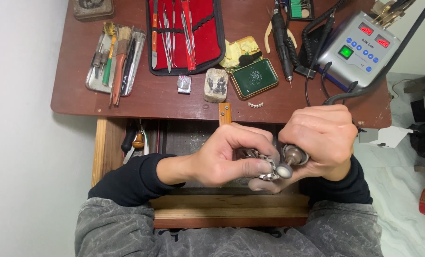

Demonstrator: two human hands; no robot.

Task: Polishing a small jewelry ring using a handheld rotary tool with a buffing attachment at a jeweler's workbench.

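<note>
My left hand pinches a small silvery metal piece between thumb and fingers, low in front of the workbench. My right hand grips a rotary handpiece whose round polishing wheel touches the metal piece. The handpiece's dark cable runs up and right past the grey control box. Both hands rest close together over a wooden bench peg and an open drawer.
On the brown workbench lie a red tool roll with metal instruments, a metal tray of brushes, a green tin, a stone block, a second handpiece and a small row of teeth. White wall at left.
</note>
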